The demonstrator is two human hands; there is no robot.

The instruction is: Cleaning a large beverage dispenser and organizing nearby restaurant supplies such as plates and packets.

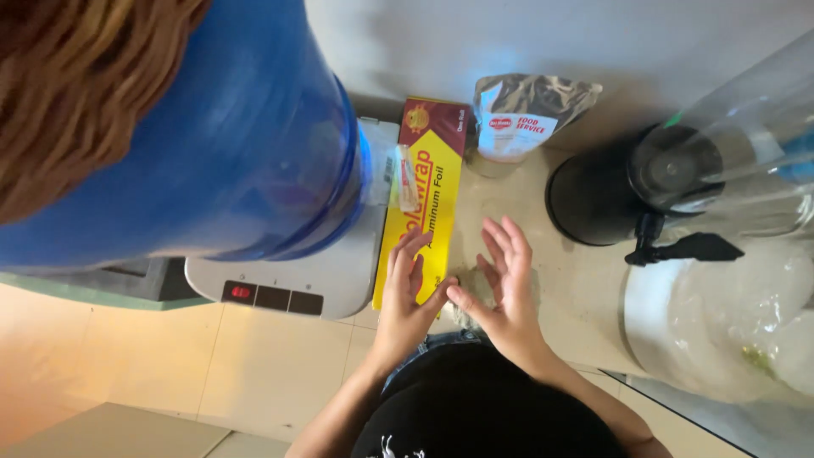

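Long yellow-and-maroon cardboard foil box [424, 203] lies flat on the pale speckled stone counter [577, 288], running from near to far, just right of a white water dispenser [322, 280] topped by a big translucent blue bottle [212, 136]. The left hand [405, 301] rests with fingers spread on the box's near end — touching, no grip closed around it. The right hand [507, 293] hovers flat and released just beside it, thumb nearly meeting the left thumb, holding nothing. The box looks shut, with no foil drawn out, so the work appears barely begun. Farther off stands a crinkled silver foil pouch with a white label [521, 114]; to the right, a black round base with a lever tap [644, 203] under a clear cylinder — glossy plastic against matte stone.
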